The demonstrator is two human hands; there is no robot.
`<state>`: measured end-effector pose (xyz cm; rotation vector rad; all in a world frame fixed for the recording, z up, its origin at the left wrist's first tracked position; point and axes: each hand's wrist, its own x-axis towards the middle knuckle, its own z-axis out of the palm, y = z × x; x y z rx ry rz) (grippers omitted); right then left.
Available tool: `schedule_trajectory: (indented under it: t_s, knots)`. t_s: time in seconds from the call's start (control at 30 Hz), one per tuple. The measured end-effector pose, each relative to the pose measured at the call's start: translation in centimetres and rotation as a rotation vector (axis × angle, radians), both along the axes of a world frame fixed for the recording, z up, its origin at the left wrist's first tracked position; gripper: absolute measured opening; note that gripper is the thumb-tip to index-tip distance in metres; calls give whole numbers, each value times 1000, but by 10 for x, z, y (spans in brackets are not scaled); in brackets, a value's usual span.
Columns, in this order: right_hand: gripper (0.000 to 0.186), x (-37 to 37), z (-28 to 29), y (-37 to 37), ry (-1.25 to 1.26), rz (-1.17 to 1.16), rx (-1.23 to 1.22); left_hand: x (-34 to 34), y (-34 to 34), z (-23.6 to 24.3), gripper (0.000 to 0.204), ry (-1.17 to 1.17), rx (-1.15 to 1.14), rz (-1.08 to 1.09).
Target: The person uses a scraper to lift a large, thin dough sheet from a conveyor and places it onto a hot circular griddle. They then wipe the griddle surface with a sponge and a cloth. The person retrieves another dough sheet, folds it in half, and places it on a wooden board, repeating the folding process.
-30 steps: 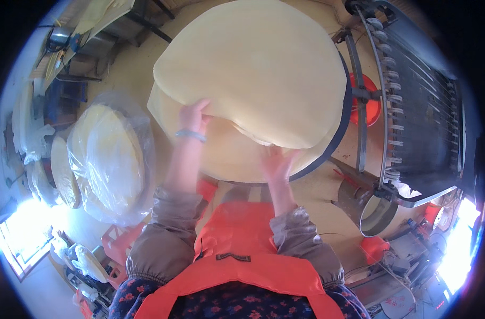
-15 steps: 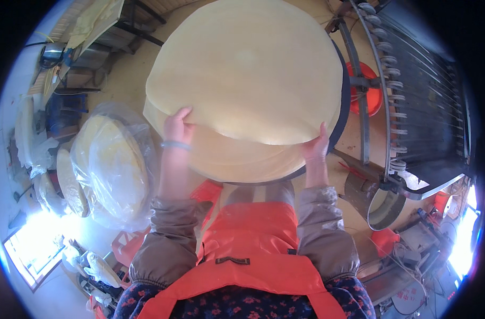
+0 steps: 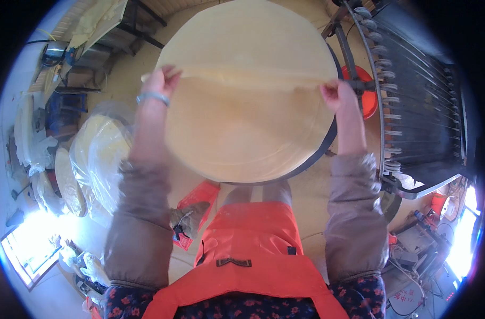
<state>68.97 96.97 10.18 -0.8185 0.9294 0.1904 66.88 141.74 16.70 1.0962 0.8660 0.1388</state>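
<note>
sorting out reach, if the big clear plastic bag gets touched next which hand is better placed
Left, probably: the left hand is nearer the clear plastic bag; the right hand is across the pale round sheet. Both hands appear to pinch its edge.

A red basin [image 3: 369, 103] sits beside a dark metal-framed rack [image 3: 426, 122], with 2 bright openings [image 3: 32, 250] lower down.

My left hand [image 3: 162, 85] and right hand [image 3: 338, 94] blur where they pinch the pale round sheet [image 3: 242, 37], so exactly how each grips its smeared near edge is hard to tell, and its far rim is cut off by the top of the view. My left sleeve [image 3: 140, 218] hides part of a clear plastic bag [image 3: 96, 154], while a red basin [image 3: 368, 104] sits partly hidden behind a metal bar [image 3: 361, 85].
</note>
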Motion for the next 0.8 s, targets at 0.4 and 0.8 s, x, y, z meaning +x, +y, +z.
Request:
schedule_trajectory:
  t_s: [0.4,0.8]
  knots:
    - [15,73,265,44,-888,31,-142,41,58,214,28,-554,49,136]
    - [49,-199,-4,140,-330,155,-220,-181,142,-143,30,-25,70,-91]
